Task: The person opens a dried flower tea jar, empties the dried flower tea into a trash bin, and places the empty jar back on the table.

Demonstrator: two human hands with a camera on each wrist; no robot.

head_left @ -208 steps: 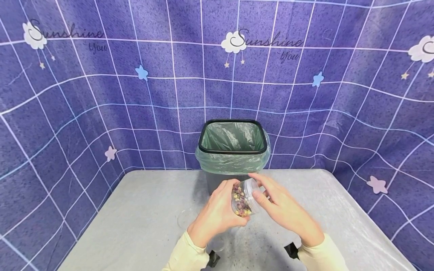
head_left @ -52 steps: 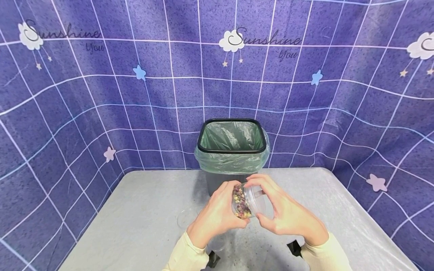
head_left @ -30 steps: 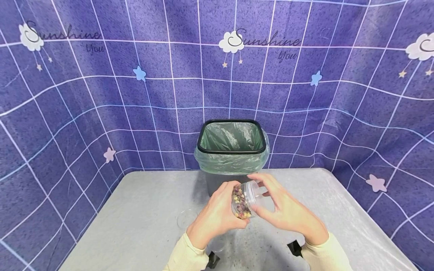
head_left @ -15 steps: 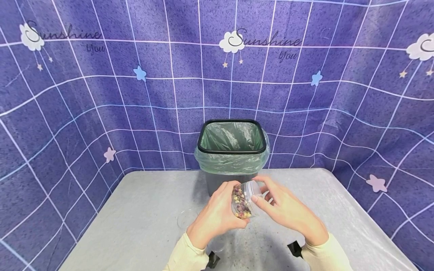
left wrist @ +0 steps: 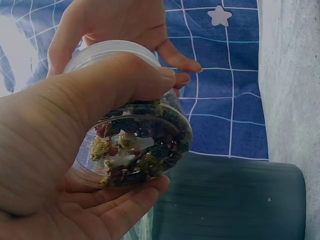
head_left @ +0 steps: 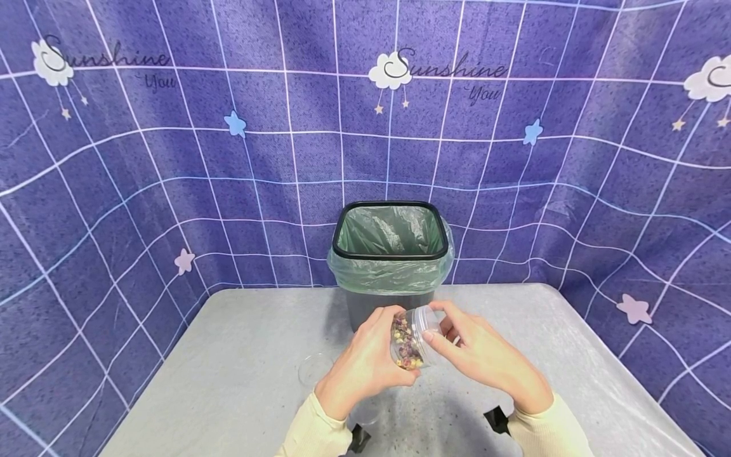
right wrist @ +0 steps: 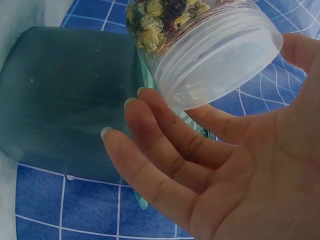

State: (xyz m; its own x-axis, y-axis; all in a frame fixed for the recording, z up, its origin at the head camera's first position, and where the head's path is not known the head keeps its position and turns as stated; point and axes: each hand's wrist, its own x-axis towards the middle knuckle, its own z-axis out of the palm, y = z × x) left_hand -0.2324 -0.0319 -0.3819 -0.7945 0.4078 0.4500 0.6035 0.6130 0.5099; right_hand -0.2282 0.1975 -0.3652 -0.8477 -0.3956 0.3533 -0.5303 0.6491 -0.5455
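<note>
A clear round jar (head_left: 404,346) of dried flower buds, yellow and dark red, lies tilted in front of the bin. My left hand (head_left: 370,357) grips its body, with the thumb across one side in the left wrist view and the fingers beneath. The jar's translucent lid (right wrist: 225,62) faces my right hand (head_left: 482,349). That hand pinches the lid's edge between thumb and index finger, while its other fingers (right wrist: 160,137) curl loosely below it. The buds (left wrist: 132,145) lie against the jar wall in the left wrist view.
Behind the hands stands a grey bin (head_left: 365,308) with a black rim (head_left: 391,257) and a green bag liner (head_left: 394,276). A clear round outline (head_left: 301,368) shows on the grey tabletop (head_left: 240,381) at left. Small dark specks dot the table near me. Purple cloth (head_left: 285,158) hangs around.
My right hand spread its fingers wide around the lid, then closed in on its edge again, shifting slightly. The left hand and jar stay nearly in place, as does the bin.
</note>
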